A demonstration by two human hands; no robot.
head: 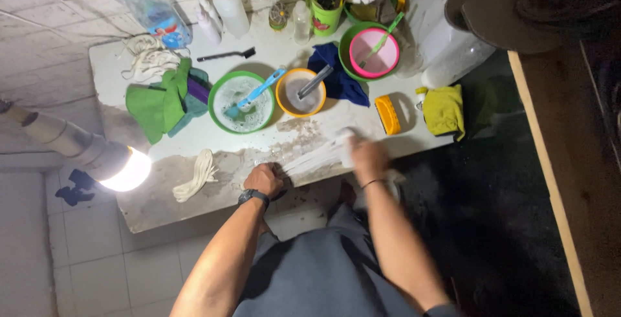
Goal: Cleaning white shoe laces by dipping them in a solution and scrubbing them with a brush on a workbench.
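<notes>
My left hand (264, 178), a black watch on its wrist, is closed and presses one end of a bundle of white laces (314, 156) against the wet white table (162, 200). My right hand (367, 156) is blurred with motion and grips the other end of the laces, stretching them across the table's front edge. Suds and grey smears lie under the laces.
Behind stand a green bowl of soapy water with a blue brush (242, 101), an orange bowl (300, 92), a pink-lined green bowl (372, 52), a yellow scrub brush (387, 114), cloths, bottles and a lit lamp (123, 169). More white laces (196, 176) lie at left.
</notes>
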